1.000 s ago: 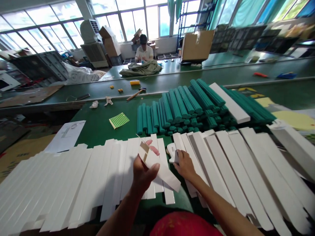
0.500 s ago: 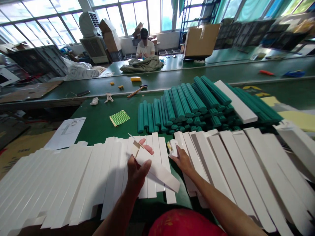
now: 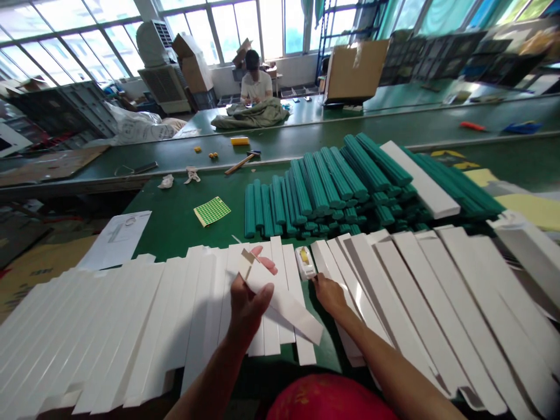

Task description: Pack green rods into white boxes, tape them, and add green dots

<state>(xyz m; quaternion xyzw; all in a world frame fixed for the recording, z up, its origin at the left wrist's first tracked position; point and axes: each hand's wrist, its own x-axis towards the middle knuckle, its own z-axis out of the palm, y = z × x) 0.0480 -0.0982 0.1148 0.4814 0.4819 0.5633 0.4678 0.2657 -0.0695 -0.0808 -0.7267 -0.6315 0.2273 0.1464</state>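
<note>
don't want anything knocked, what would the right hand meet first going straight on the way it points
Most likely the white tool with the yellow part; the right hand is right at its near end, though contact is hard to judge.

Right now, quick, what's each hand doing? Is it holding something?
Left hand: closed around a white box, holding it.
Right hand: at the near end of the white tape dispenser; can't tell if it's gripping.

I see a hammer (image 3: 240,164) at my eleven o'clock, a person (image 3: 257,87) behind crumpled cloth (image 3: 258,115) at twelve, a cardboard box (image 3: 356,71) at one and a blue object (image 3: 522,127) at two.
</note>
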